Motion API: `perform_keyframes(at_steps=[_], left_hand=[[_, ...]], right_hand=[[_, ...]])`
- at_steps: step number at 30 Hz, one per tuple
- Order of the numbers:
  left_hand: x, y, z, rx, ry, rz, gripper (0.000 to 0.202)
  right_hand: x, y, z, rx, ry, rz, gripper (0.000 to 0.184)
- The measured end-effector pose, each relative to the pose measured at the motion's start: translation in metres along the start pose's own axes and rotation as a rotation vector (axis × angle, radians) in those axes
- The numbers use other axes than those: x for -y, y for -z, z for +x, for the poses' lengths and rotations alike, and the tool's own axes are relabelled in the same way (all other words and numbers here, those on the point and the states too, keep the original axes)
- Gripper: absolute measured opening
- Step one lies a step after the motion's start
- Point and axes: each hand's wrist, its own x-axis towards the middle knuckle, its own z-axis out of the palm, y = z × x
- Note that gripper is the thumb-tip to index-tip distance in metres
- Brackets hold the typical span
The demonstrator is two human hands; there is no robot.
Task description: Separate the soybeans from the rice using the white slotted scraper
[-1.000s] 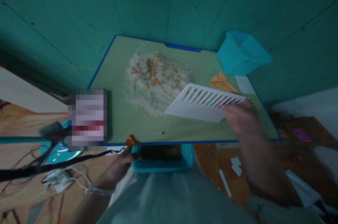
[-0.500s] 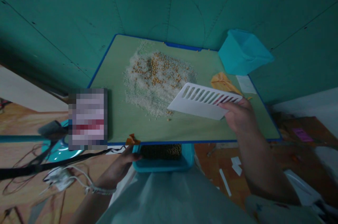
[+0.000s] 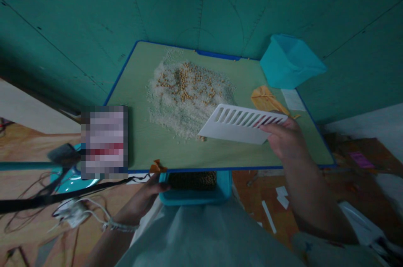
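Observation:
My right hand [image 3: 285, 137] is closed on the right end of a white slotted plastic scoop [image 3: 233, 128], a flat piece with a row of slots. Its left tip is at the lower right edge of a spread of white grains [image 3: 179, 111] that look like rice. Round yellow beans [image 3: 185, 90] lie mixed through the top of this spread. Below the table's front edge, my left hand [image 3: 154, 187] grips the left rim of a turquoise tub [image 3: 195, 198]. Dark and yellowish beans [image 3: 192, 180] fill part of the tub; the table edge hides its far side.
The pale green folding table [image 3: 252, 158] has a blue rim. A turquoise bin [image 3: 286, 67] and a crumpled orange wrapper [image 3: 267, 98] occupy its right side. A pixelated box-like item [image 3: 105, 141] sits front left, near a black strap [image 3: 78, 193]. A green wall [image 3: 201, 2] stands behind.
The scoop's top edge has tipped down slightly toward me, and its tip has shifted a little down and left. My left hand and the tub stay in place.

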Motion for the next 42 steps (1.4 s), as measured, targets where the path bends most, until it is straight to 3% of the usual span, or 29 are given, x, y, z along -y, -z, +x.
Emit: perform_keyframes(at_steps=[12,16,30,42], left_hand=[[0.001,0.001,0.003,0.015,0.008,0.028,0.032],[0.000,0.000,0.002,0.017,0.000,0.038,0.027],[-0.005,-0.007,0.000,-0.015,0.017,0.040,0.026],[0.000,-0.001,0.001,-0.016,0.007,0.032,0.027]], right_hand=[[0.006,0.000,-0.005,0.044,-0.034,-0.019,0.017],[0.007,-0.003,-0.002,-0.026,-0.038,0.025,0.017],[0.001,0.003,0.001,0.081,-0.051,-0.035,0.017],[0.008,-0.005,-0.012,0.062,-0.110,-0.041,0.016]])
